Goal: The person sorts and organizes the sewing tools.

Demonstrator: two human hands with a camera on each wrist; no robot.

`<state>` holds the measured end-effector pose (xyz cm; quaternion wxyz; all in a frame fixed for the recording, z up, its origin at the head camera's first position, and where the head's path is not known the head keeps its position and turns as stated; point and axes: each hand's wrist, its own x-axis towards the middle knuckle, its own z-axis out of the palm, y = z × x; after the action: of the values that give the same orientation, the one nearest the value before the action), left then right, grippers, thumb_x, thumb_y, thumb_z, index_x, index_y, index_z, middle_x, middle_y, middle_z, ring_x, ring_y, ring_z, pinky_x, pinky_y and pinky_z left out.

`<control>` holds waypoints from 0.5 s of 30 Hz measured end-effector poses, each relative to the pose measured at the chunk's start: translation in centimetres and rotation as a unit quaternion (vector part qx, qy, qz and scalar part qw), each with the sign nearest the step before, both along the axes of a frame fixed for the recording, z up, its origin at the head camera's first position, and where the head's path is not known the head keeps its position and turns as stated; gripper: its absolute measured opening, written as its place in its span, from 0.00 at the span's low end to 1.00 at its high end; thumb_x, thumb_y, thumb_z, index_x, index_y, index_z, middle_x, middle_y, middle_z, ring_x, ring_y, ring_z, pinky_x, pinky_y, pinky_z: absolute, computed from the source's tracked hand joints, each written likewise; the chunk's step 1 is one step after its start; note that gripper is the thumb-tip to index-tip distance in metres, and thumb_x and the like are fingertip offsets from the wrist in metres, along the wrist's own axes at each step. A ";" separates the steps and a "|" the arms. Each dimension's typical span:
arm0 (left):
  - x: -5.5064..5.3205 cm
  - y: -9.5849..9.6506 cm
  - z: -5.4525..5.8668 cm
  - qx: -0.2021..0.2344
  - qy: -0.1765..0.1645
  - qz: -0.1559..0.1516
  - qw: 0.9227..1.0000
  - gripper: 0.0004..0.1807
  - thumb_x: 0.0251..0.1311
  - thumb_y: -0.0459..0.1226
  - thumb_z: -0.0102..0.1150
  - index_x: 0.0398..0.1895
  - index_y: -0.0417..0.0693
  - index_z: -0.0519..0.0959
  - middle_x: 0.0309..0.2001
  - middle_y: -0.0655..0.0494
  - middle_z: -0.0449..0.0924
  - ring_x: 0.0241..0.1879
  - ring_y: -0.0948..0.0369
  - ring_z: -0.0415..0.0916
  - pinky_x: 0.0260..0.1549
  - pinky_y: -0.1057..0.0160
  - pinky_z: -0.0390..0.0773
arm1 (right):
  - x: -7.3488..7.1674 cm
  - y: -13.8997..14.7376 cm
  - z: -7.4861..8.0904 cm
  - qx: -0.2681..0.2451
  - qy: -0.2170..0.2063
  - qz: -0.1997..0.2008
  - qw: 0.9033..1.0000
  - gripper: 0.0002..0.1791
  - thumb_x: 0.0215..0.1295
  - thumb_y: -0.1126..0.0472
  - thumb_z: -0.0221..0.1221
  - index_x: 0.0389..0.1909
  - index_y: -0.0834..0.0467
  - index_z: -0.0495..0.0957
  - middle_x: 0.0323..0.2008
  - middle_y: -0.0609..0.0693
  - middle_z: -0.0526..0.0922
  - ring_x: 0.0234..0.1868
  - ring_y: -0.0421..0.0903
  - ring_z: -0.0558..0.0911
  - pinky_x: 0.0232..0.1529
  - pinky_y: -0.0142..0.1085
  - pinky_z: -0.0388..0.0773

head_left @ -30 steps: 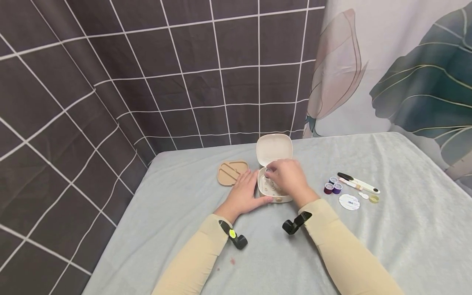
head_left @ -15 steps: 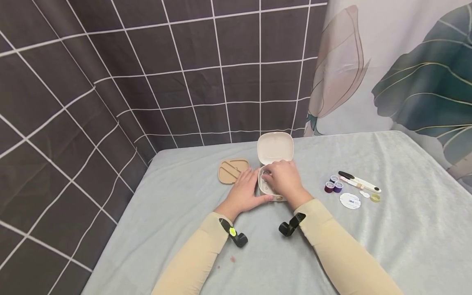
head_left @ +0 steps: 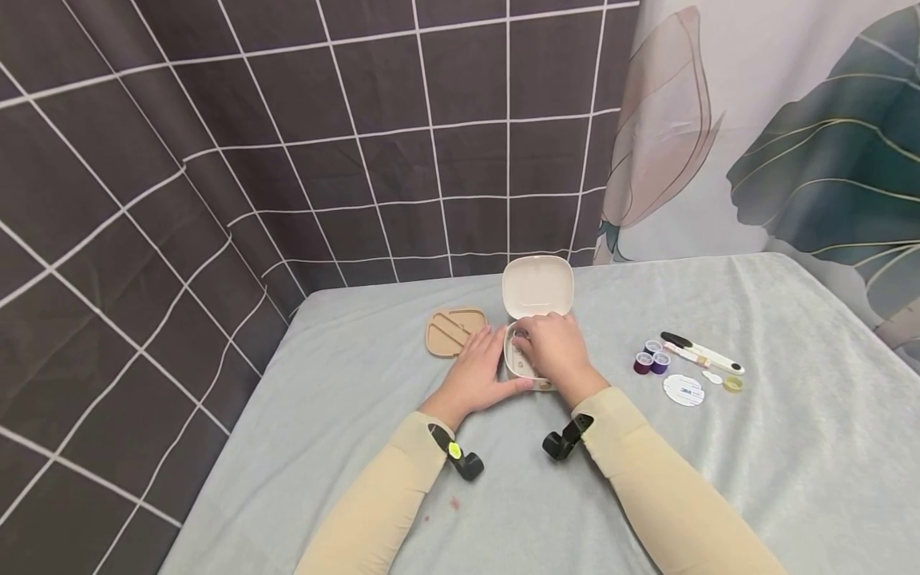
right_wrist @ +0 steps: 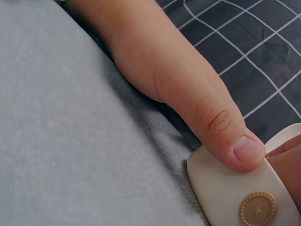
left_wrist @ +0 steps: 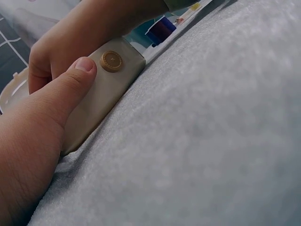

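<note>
A small cream sewing box (head_left: 513,366) sits on the cloth with its lid (head_left: 537,287) raised behind it. A tan button-shaped clasp (left_wrist: 111,61) marks its front. My left hand (head_left: 474,375) grips the box's near left corner, fingers along the left side and thumb over the front. Inside the box, my right hand (head_left: 553,347) has its fingers bent down and pinches a small greyish round piece (head_left: 519,335) that looks like a thread spool. Those fingers largely cover it. Small round marks show on the box floor.
Left of the box lies a tan slotted tray (head_left: 446,331). To the right are three thread spools (head_left: 643,364), a white-and-black tool (head_left: 707,358), a white round disc (head_left: 683,390), a small white piece (head_left: 712,377) and a yellowish round item (head_left: 732,384).
My right hand has shifted slightly left and lower into the box, covering more of its inside. The left hand keeps its place on the box.
</note>
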<state>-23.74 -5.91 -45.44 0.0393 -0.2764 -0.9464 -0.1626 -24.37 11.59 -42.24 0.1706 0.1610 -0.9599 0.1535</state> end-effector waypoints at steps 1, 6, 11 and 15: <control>0.0 0.0 0.0 0.001 0.000 -0.001 1.000 0.58 0.59 0.72 0.54 0.80 0.43 0.53 0.77 0.46 0.58 0.79 0.50 0.47 0.78 0.54 0.42 | 0.0 0.0 0.0 -0.002 0.000 -0.001 1.000 0.14 0.65 0.51 0.68 0.47 0.52 0.86 0.41 0.49 0.89 0.42 0.57 0.84 0.49 0.53 0.73; -0.1 0.0 0.0 0.000 0.000 -0.001 1.000 0.58 0.59 0.72 0.54 0.80 0.43 0.53 0.78 0.47 0.58 0.79 0.50 0.47 0.78 0.54 0.42 | 0.0 0.0 0.0 -0.001 0.003 -0.008 1.000 0.14 0.65 0.50 0.68 0.46 0.53 0.85 0.39 0.50 0.89 0.41 0.57 0.85 0.49 0.53 0.74; 0.1 0.0 0.3 0.002 -0.011 -0.001 1.000 0.58 0.58 0.71 0.55 0.80 0.44 0.52 0.78 0.47 0.57 0.79 0.50 0.47 0.78 0.55 0.41 | 0.0 -0.1 -0.1 0.007 -0.005 -0.014 1.000 0.14 0.65 0.51 0.67 0.48 0.53 0.86 0.39 0.50 0.89 0.42 0.57 0.84 0.49 0.52 0.74; 0.2 0.0 0.4 0.003 -0.013 -0.001 1.000 0.58 0.59 0.70 0.56 0.80 0.44 0.52 0.78 0.48 0.57 0.79 0.50 0.46 0.78 0.55 0.41 | 0.0 -0.1 -0.1 0.000 -0.007 -0.013 1.000 0.14 0.65 0.52 0.68 0.48 0.53 0.86 0.40 0.50 0.89 0.43 0.57 0.85 0.49 0.53 0.75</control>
<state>-23.57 -5.90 -45.04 0.0276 -0.2752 -0.9460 -0.1693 -24.39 11.50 -42.34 0.1659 0.1474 -0.9632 0.1519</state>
